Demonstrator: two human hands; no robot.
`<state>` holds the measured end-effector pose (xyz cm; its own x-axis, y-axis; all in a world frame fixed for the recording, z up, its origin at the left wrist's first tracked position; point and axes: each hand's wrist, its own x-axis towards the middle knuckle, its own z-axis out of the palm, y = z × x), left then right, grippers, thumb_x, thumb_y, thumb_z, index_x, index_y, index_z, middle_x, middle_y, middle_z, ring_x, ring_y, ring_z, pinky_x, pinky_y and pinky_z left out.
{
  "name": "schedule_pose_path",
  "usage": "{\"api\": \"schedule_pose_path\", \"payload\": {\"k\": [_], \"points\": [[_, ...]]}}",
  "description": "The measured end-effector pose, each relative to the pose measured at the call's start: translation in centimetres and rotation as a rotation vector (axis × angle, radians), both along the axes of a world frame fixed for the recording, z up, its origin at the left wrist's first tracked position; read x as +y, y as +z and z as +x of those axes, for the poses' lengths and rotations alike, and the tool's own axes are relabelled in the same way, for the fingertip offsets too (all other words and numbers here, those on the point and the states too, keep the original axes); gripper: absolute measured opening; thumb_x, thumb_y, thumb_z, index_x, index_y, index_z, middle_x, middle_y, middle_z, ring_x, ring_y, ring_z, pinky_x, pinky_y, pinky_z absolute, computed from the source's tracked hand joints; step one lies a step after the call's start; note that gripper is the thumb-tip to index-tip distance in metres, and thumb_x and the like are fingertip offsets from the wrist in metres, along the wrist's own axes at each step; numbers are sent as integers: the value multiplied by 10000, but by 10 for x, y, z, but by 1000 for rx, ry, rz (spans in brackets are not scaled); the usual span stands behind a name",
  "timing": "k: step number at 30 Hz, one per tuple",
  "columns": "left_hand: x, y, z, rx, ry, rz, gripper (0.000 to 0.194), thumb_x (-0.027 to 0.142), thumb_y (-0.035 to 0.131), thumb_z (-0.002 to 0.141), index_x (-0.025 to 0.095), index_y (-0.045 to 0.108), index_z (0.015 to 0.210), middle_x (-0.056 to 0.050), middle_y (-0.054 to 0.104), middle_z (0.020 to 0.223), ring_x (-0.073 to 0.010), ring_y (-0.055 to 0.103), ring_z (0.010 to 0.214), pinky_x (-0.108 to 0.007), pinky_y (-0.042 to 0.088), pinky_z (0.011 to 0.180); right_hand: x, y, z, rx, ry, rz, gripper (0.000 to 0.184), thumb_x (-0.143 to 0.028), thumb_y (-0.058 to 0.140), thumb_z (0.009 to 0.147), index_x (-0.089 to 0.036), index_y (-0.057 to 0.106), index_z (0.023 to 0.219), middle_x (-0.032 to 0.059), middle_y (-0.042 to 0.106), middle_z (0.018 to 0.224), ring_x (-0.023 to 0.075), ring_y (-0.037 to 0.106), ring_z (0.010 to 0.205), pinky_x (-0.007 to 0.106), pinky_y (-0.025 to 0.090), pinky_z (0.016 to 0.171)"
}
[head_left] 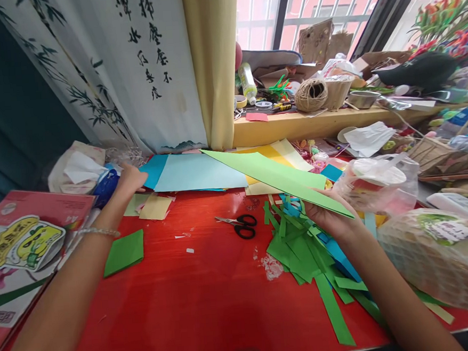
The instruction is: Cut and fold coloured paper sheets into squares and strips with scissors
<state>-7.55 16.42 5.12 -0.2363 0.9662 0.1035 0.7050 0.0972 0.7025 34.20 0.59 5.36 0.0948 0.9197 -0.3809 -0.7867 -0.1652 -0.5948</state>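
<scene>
My right hand [330, 217] holds a large light green paper sheet [274, 175] by its near corner, lifted at a slant over the red table [187, 302]. Under that hand lies a heap of green and blue paper strips [303, 251]. My left hand [130, 178] reaches to the far left and rests at the edge of a stack of blue sheets [193, 172], fingers curled; what it grips is hidden. Black-handled scissors [239, 226] lie shut on the table between my arms.
A folded green paper [124, 251] and yellow scraps [155, 206] lie at left. Printed booklets [26, 238] sit at the left edge. Plastic bags [379, 184] and baskets [433, 153] crowd the right. A twine ball [310, 95] stands on the cluttered sill.
</scene>
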Motion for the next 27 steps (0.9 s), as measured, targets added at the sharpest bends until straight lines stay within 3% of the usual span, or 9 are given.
{"api": "schedule_pose_path", "payload": {"k": [3, 5, 6, 8, 11, 16, 21, 27], "points": [[-10, -6, 21, 334, 34, 82, 422, 302, 549, 851, 170, 462, 1243, -117, 403, 1343, -293, 422, 1184, -541, 355, 955, 0, -1, 4, -19, -19, 47, 310, 27, 411, 775, -158, 621, 908, -9, 688, 653, 71, 649, 506, 89, 541, 507], [-12, -11, 47, 495, -81, 104, 372, 222, 532, 841, 99, 499, 1190, -174, 353, 1367, -353, 294, 1264, -565, 258, 1002, 0, 0, 8, -50, -7, 81, 292, 17, 409, 786, -161, 621, 883, -10, 680, 640, 65, 628, 471, 84, 533, 485], [-13, -14, 63, 557, -166, 106, 316, 186, 514, 835, 67, 537, 1126, -204, 397, 1320, -366, 302, 1253, -539, 271, 996, 0, 1, 9, -56, 5, 91, 288, 11, 396, 801, -160, 617, 870, -7, 676, 638, 62, 621, 465, 82, 530, 479], [-14, -21, 100, 651, -364, 104, 234, 195, 491, 839, 113, 588, 1035, -174, 501, 1213, -325, 421, 1158, -457, 361, 939, 0, 4, 12, -28, 9, 85, 312, 4, 335, 844, -157, 602, 858, -3, 666, 637, 50, 613, 466, 69, 517, 468], [-17, -33, 156, 748, -600, 139, 226, 258, 462, 868, 150, 589, 1020, -142, 541, 1163, -280, 476, 1098, -389, 434, 849, -1, 9, 14, 58, -60, 66, 385, -16, 222, 906, -154, 580, 883, 0, 661, 666, 26, 611, 490, 38, 490, 461], [-14, -45, 228, 848, -795, 182, 243, 291, 494, 884, 141, 566, 1060, -94, 570, 1102, -215, 548, 1000, -399, 471, 821, 0, 12, 21, 53, -96, 106, 419, -21, 180, 926, -151, 576, 971, 18, 689, 798, -11, 590, 482, 15, 465, 462], [11, -49, 267, 902, -858, 159, 308, 319, 526, 872, 154, 537, 1132, -89, 565, 1127, -201, 578, 949, -404, 501, 790, -2, 15, 24, 83, -75, 149, 391, -24, 237, 917, -167, 591, 1002, 22, 692, 904, -24, 604, 527, -21, 428, 446], [38, -60, 287, 930, -940, 115, 324, 321, 534, 868, 149, 530, 1142, -86, 570, 1114, -197, 586, 926, -399, 509, 772, -2, 24, 16, 99, -141, 68, 424, -23, 193, 929, -148, 577, 1059, 45, 688, 928, -24, 555, 441, -2, 449, 446]]}}
